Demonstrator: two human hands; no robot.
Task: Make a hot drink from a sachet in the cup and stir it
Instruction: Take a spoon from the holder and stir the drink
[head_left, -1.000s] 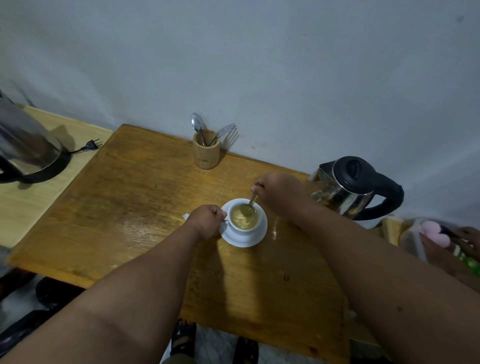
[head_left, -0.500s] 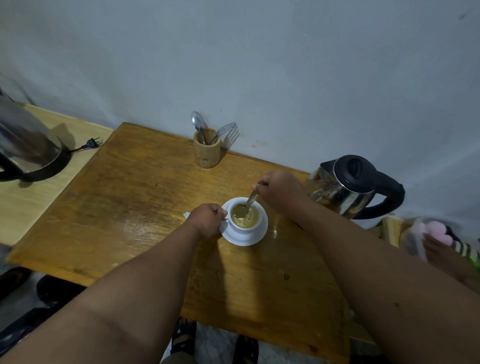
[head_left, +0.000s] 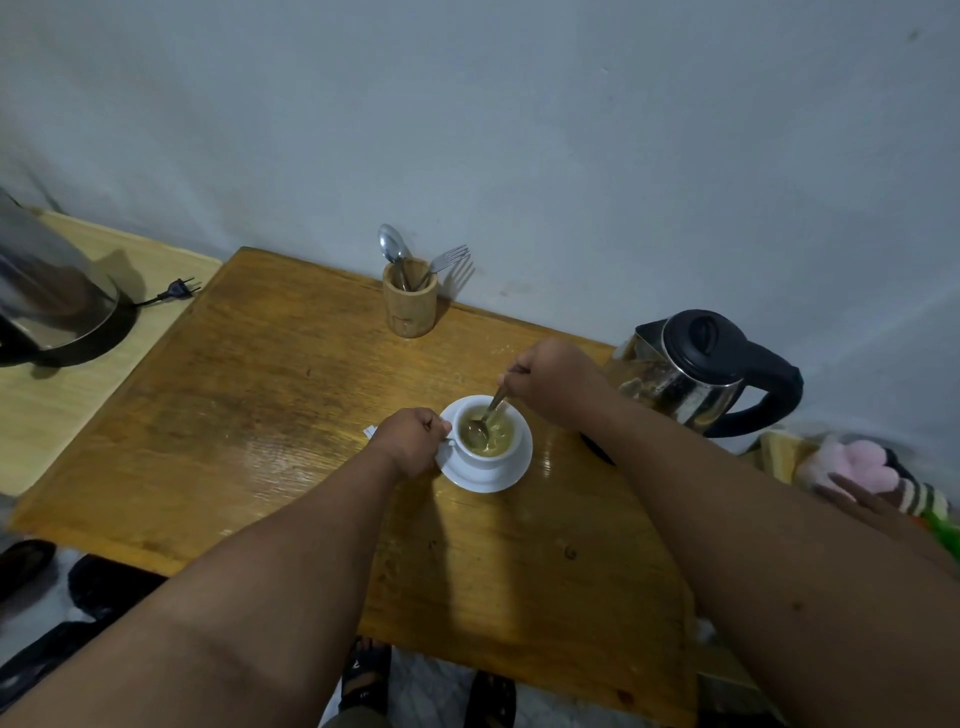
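A white cup stands on a white saucer near the middle of the wooden table. It holds a frothy yellowish-brown drink. My left hand grips the cup's handle at its left side. My right hand pinches the top of a metal spoon, whose bowl dips into the drink on the left. A bit of white sachet peeks out just left of my left hand.
A steel kettle with a black lid and handle stands right of the cup by the wall. A wooden holder with a spoon and fork sits at the back. A second kettle and its plug rest on the left side table. Pink cloth lies far right.
The spoon's bowl has swung around inside the cup from the right side to the left, and the froth has shifted. My left hand has stayed on the handle.
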